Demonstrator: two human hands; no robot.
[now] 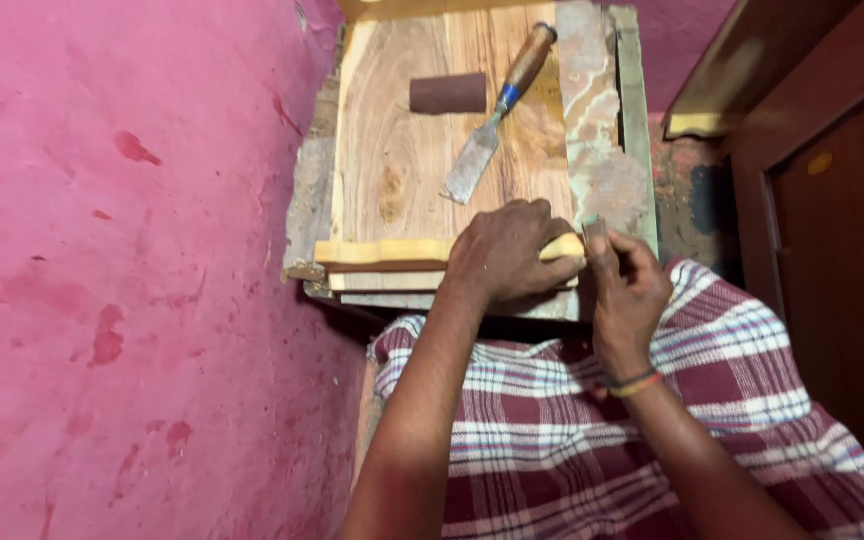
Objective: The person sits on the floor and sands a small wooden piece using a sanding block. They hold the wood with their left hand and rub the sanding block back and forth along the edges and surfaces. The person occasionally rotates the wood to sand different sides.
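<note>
Pink-painted floor (122, 300), stained here and there with darker red blotches, fills the left side of the view, and a dark brown wooden door (832, 280) stands at the right. Between them sits a small desk (402, 160) made of one broad wooden board with rough, weathered planks along its edges.

On the desk lie one chisel (497, 115) with a brown wooden handle, a blue band and a flat metal blade, and one short dark-brown roll (448, 93), apparently sandpaper, just beside the chisel's neck. Both are well apart from the hands.

At the near edge of the desk lies one pale yellow wooden strip (382, 251), set crosswise over thinner slats. The left hand (507, 255) lies palm-down over the strip's right part, fingers curled over it and pressing it to the desk. The right hand (627, 295) is at the strip's right end, thumb and fingers pinched closed on a small greyish piece (593, 229) held against that end; what the piece is cannot be told. A thin band (634, 384) circles the right wrist. Below, a maroon-and-white checked cloth (572, 420) covers the person's lap.
</note>
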